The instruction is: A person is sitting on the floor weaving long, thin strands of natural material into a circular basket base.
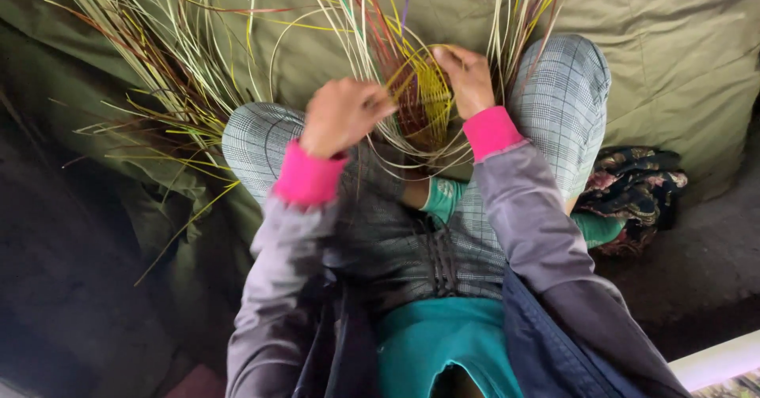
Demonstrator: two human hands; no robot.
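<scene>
A small woven piece [421, 97] of yellow and dark red strips rests between my knees, with long loose strips [372, 26] fanning upward from it. My left hand [342, 115] is closed on pale strips at the left side of the weave. My right hand [467, 77] pinches the weave's upper right edge with fingers bent over yellow strips. Both wrists show pink cuffs under grey sleeves. My checked-trouser knees [562, 89] frame the piece on either side.
A loose bundle of pale, yellow and reddish strips [158, 58] lies spread on the olive cloth [681, 42] at the left. A dark flowered fabric [633, 188] sits by my right knee. Dark floor [71, 287] lies at the left and lower right.
</scene>
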